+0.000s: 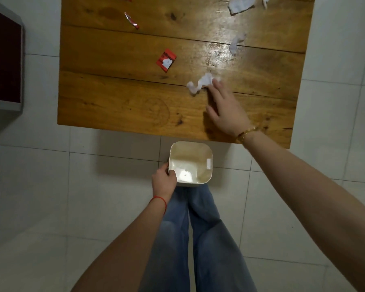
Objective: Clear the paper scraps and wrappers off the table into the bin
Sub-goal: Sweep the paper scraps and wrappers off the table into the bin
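Step in hand — gathering: right hand (226,111), fingers spread, touches crumpled paper scrap (200,83) on table (114,106). Left hand (163,181) grips bin (209,165) rim. Next — pinch, carry to bin.

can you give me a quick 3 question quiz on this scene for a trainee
1. True or false: the left hand holds the bin by its rim.
2. Which scrap do the right hand fingertips touch?
A. the square red wrapper
B. the near white paper
C. the thin red wrapper
3. Fill in: the bin is held just below the near edge of the ____.

Key
1. True. The fingers grip the bin's left rim.
2. B. The fingertips rest on the crumpled white paper; both red wrappers lie untouched further left.
3. Table.
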`<state>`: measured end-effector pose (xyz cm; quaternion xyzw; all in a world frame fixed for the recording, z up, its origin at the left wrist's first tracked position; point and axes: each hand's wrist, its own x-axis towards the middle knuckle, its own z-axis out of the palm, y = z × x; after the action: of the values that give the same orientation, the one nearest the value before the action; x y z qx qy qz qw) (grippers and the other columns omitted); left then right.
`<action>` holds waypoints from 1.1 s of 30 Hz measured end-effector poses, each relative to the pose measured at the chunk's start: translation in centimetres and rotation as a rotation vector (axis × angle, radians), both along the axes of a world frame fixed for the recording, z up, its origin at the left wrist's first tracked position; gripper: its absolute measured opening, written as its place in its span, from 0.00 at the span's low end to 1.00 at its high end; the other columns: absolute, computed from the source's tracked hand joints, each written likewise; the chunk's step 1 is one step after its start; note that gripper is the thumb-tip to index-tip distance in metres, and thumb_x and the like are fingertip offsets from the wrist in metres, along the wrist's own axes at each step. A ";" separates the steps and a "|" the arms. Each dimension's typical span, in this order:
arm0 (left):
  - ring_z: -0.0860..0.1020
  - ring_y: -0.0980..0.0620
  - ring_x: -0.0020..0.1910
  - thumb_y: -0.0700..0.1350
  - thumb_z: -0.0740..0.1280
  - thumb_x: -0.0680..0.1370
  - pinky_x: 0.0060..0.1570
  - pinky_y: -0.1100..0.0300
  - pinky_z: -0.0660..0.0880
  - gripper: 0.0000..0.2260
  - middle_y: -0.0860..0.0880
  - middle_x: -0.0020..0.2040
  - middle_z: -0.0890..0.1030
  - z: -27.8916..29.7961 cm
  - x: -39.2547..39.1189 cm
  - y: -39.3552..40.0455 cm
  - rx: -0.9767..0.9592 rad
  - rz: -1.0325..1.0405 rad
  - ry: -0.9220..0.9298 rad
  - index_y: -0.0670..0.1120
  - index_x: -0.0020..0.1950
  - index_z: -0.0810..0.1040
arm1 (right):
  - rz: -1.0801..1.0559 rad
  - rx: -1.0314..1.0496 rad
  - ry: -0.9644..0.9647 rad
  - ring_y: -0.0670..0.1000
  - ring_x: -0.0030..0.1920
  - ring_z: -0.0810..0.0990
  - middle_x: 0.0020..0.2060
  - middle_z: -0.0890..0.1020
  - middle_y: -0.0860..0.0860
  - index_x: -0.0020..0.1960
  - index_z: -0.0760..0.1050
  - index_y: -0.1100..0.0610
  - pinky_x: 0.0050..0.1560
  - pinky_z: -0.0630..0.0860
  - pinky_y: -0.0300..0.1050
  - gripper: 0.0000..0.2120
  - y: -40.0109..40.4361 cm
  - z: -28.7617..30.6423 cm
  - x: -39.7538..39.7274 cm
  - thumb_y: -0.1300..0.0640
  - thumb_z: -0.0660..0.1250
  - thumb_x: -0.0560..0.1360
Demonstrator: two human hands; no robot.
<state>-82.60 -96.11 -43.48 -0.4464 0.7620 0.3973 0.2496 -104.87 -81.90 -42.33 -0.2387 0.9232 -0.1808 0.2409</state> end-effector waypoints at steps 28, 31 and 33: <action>0.71 0.52 0.31 0.38 0.60 0.74 0.28 0.67 0.65 0.12 0.47 0.33 0.77 0.5 -1.2 -5.9 0.013 0.104 0.103 0.43 0.53 0.80 | 0.452 0.071 0.069 0.53 0.78 0.47 0.78 0.53 0.54 0.78 0.49 0.56 0.76 0.43 0.49 0.30 -5.9 -0.7 4.7 0.45 0.51 0.81; 0.73 0.48 0.34 0.38 0.60 0.73 0.34 0.61 0.68 0.14 0.42 0.39 0.82 0.5 -1.6 -6.4 0.012 0.111 0.096 0.44 0.55 0.80 | 0.604 0.076 0.063 0.53 0.78 0.45 0.78 0.52 0.53 0.78 0.48 0.56 0.77 0.44 0.53 0.31 -4.2 -1.1 7.6 0.43 0.49 0.80; 0.74 0.47 0.35 0.38 0.60 0.73 0.37 0.60 0.68 0.14 0.41 0.41 0.82 0.4 -1.7 -6.7 0.005 0.106 0.094 0.45 0.56 0.80 | 0.698 0.071 0.031 0.52 0.78 0.43 0.78 0.51 0.53 0.78 0.48 0.56 0.77 0.45 0.54 0.30 -3.7 -1.3 9.4 0.43 0.47 0.81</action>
<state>-84.34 -102.81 -43.06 -0.4664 0.7471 0.4323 0.1935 -95.51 -85.62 -43.59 -0.5343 0.7950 -0.0517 0.2825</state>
